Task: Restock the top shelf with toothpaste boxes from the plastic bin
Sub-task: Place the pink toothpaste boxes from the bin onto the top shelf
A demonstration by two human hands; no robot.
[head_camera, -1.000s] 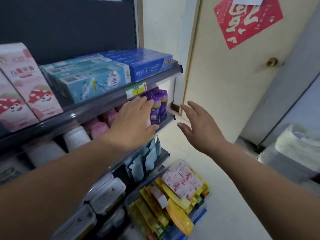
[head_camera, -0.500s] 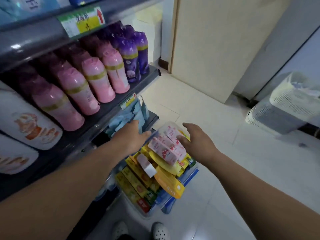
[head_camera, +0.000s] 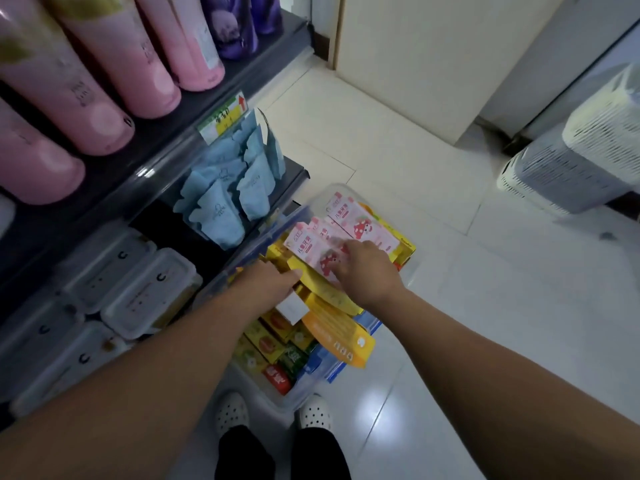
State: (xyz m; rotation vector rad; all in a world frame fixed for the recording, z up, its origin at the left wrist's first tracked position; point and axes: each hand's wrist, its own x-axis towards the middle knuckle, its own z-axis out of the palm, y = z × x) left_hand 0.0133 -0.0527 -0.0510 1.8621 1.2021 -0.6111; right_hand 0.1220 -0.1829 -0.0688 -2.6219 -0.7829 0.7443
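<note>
Floor bin (head_camera: 277, 400) holds pink boxes (head_camera: 309, 250) under right grip (head_camera: 370, 271).

Head view, steeply down, close.

The bin (head_camera: 277, 393) sits on the floor (head_camera: 450, 271), just right of the shelves (head_camera: 166, 161), with boxes (head_camera: 360, 226) piled in it. The left hand (head_camera: 266, 282) and right hand (head_camera: 367, 271) lie on the boxes. Bottles (head_camera: 114, 74) stand above pouches (head_camera: 225, 202) and tubs (head_camera: 145, 292). A basket (head_camera: 571, 168) sits well right.
</note>
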